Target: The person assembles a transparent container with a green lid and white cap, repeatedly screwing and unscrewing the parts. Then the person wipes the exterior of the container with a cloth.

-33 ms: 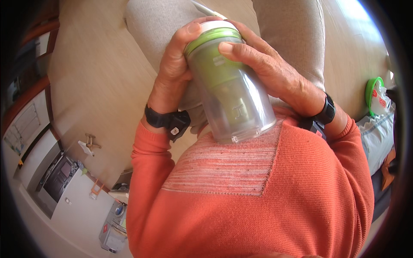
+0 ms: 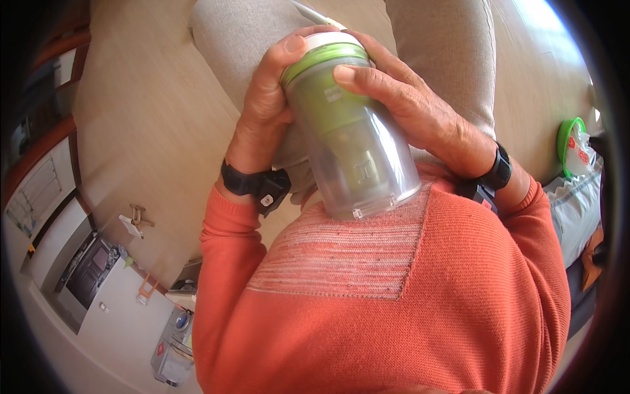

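Against my orange sweater (image 2: 315, 328) rests a clear, smoky plastic container (image 2: 367, 157), tilted, its top end pointing away from me. That end carries a green ring and a white cap, and something green shows inside through the wall. My left hand (image 2: 269, 82) wraps the capped end from the left, thumb on the cap's edge. From the right, my right hand (image 2: 417, 98) clasps the upper side, its thumb lying across the wall. Fingers of both hands are partly hidden behind the container. Just beyond the cap, a thin white rod-like piece (image 2: 318, 14) shows.
My legs in light grey trousers (image 2: 443, 52) are beyond the container, over a pale wood floor (image 2: 151, 98). At right stands a green basin (image 2: 564, 141) with a white plastic bag (image 2: 581, 157). A small wooden stand (image 2: 139, 217) and a white cabinet (image 2: 118, 302) are at left.
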Available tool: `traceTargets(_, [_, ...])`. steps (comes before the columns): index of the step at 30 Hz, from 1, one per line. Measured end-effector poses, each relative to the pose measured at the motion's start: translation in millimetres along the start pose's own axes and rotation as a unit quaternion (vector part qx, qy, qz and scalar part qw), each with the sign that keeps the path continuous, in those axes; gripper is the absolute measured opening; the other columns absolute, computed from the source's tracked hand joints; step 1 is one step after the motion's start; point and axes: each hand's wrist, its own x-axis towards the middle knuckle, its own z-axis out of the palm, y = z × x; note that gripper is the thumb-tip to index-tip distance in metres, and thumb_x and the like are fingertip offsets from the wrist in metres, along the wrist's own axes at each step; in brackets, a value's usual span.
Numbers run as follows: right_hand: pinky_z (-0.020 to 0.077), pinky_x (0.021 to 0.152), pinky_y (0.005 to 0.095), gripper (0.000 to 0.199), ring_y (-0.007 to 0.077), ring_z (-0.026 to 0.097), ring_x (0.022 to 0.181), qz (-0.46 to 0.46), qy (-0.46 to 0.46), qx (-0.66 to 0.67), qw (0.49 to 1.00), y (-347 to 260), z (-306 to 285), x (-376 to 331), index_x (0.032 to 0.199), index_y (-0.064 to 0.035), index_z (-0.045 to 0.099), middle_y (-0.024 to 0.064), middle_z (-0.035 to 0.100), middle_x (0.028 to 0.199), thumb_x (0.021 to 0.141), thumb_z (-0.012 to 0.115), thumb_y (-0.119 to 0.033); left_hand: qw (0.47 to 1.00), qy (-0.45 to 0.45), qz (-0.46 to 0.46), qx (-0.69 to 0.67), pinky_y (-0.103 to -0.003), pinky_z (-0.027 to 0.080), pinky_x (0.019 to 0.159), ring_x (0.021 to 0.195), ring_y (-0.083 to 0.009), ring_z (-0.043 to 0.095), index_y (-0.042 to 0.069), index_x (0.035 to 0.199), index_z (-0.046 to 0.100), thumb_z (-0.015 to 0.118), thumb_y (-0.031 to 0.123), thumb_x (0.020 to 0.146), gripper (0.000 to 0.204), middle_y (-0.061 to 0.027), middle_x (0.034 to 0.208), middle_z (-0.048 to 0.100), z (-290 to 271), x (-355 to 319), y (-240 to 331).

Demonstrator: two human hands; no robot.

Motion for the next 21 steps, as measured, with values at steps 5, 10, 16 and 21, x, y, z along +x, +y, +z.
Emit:
traceTargets(5, [0.0472,0.101,0.0353,0.074,0.0233,0.058,0.119,-0.010,0.005,-0.011,1.000,0,3,1,0.146,-0.0046,0.047,0.0159,0.061,0.127,0.092,0.070,-0.049,1.000,-0.013,0.024,0.006,-0.035,0.053,0.099,0.110,-0.0220,0.066,-0.001,0.131,0.059,0.063,0.046,0.092,0.061,-0.0143,0.123,0.067,-1,-3,-4])
traceTargets(10, [0.0460,0.105,0.0360,0.081,0.0261,0.058,0.124,0.007,-0.044,0.043,0.998,-4,4,-5,0.148,-0.0031,0.044,0.0192,0.059,0.131,0.090,0.072,-0.051,0.996,-0.053,-0.001,0.065,-0.033,0.051,0.099,0.111,-0.0202,0.064,-0.001,0.131,0.058,0.063,0.048,0.092,0.063,-0.0128,0.121,0.066,-6,-2,11])
traceTargets(16, [0.0382,0.116,0.0419,0.121,0.0392,0.048,0.141,0.054,-0.021,-0.149,0.987,-25,-9,-30,0.159,0.0048,0.027,0.0303,0.048,0.148,0.075,0.082,-0.062,0.995,0.016,0.016,0.094,-0.030,0.051,0.092,0.104,-0.0160,0.064,-0.001,0.124,0.063,0.061,0.040,0.096,0.049,-0.0083,0.114,0.069,-6,5,8])
traceTargets(21, [0.0363,0.118,0.0437,0.126,0.0390,0.044,0.144,0.069,-0.009,-0.183,0.981,-44,-27,-45,0.162,-0.0016,0.024,0.0286,0.045,0.153,0.071,0.087,-0.060,0.998,0.051,0.022,0.034,-0.030,0.052,0.090,0.099,-0.0160,0.066,-0.001,0.120,0.067,0.055,0.040,0.101,0.046,-0.0075,0.108,0.072,-8,12,-2])
